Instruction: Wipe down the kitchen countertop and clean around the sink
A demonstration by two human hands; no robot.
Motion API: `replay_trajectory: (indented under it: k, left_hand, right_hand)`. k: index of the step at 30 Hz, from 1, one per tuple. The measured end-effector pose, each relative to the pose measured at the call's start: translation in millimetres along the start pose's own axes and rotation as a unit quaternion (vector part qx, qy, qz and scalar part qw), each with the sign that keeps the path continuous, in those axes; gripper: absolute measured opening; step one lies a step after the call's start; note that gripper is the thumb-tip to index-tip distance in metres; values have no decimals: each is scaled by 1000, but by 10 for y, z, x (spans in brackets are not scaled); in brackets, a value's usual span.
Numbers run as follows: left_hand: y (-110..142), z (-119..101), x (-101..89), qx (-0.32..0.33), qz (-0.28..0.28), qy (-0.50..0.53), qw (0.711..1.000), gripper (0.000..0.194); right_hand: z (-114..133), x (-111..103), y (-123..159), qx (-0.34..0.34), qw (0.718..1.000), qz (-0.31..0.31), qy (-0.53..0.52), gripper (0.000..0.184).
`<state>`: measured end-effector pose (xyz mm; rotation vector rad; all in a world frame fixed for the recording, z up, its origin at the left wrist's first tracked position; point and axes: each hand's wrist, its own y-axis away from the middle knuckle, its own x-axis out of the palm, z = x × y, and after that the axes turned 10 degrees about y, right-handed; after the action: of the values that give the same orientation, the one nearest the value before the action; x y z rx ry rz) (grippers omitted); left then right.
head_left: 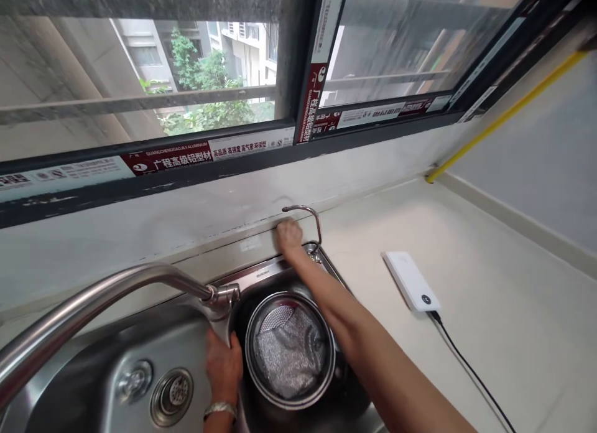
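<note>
My right hand (290,234) reaches to the back of the steel sink (116,352) and is closed by the small curved tap (310,218) at the sink's rear corner; what its fingers grip is hidden. My left hand (224,367), with a metal bracelet on the wrist, rests on the divider between the two basins, fingers curled over its edge, just below the spout end of the long steel faucet (140,284). In the right basin sits a round metal strainer basket (254,358) with a silvery grey cloth (291,355) in it.
A white power bank (410,280) with a black cable (471,371) lies on the pale counter (489,296) to the right. The left basin has a drain (172,395). A window (140,91) runs along the back wall, and a yellow pipe (504,116) at the right.
</note>
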<state>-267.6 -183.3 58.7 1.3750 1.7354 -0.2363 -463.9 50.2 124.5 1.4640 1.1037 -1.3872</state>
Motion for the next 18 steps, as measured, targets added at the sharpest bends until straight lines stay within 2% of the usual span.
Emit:
replay_trajectory:
  k: [3, 5, 8, 10, 12, 14, 16, 18]
  left_hand:
    - [-15, 25, 19, 9, -7, 6, 1000, 52]
    - [-21, 34, 24, 4, -3, 11, 1000, 54]
    - [-18, 36, 12, 14, -2, 23, 1000, 56]
    - [-10, 31, -1, 14, -2, 25, 1000, 57]
    - [0, 22, -11, 13, -2, 25, 1000, 56]
    - [8, 11, -16, 16, 2, 26, 1000, 55]
    - [15, 0, -16, 3, 11, 20, 1000, 55]
    - [22, -8, -13, -13, 13, 15, 1000, 55]
  right_hand:
    - [504, -4, 200, -54, 998, -1, -13, 40]
    - [834, -9, 311, -124, 992, 0, -38, 38]
    - [1069, -11, 381, -173, 982, 8, -68, 36]
    - [962, 0, 362, -202, 977, 4, -75, 35]
    - [663, 14, 311, -215, 974, 3, -65, 35]
    - [269, 12, 248, -167, 985, 19, -41, 35]
    - [-88, -13, 197, -85, 996, 33, -21, 34]
    - [-280, -42, 172, -31, 999, 35, -9, 33]
